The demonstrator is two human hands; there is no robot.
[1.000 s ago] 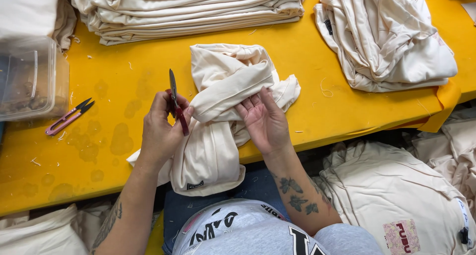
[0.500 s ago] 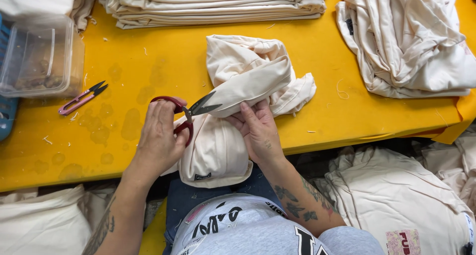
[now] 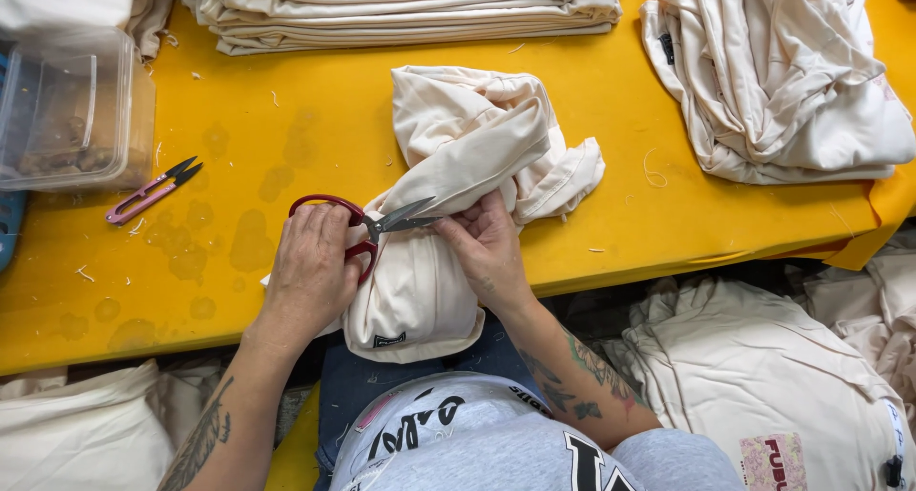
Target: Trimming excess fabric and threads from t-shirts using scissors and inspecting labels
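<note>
Cream garment (image 3: 477, 157): soft matt cloth, creased. Scissors (image 3: 367, 226) in left hand (image 3: 310, 271): grey metal blades w/ dull sheen, glossy red handles. Counter (image 3: 286, 128): smooth yellow surface, faintly stained, flecked w/ thread bits. Thread snips (image 3: 153, 190) nr left edge: pink handles, dark blades. Tub (image 3: 67, 109) at left edge: clear plastic, hazy. Folded stack (image 3: 401, 9) at far edge: same matt cloth.
</note>
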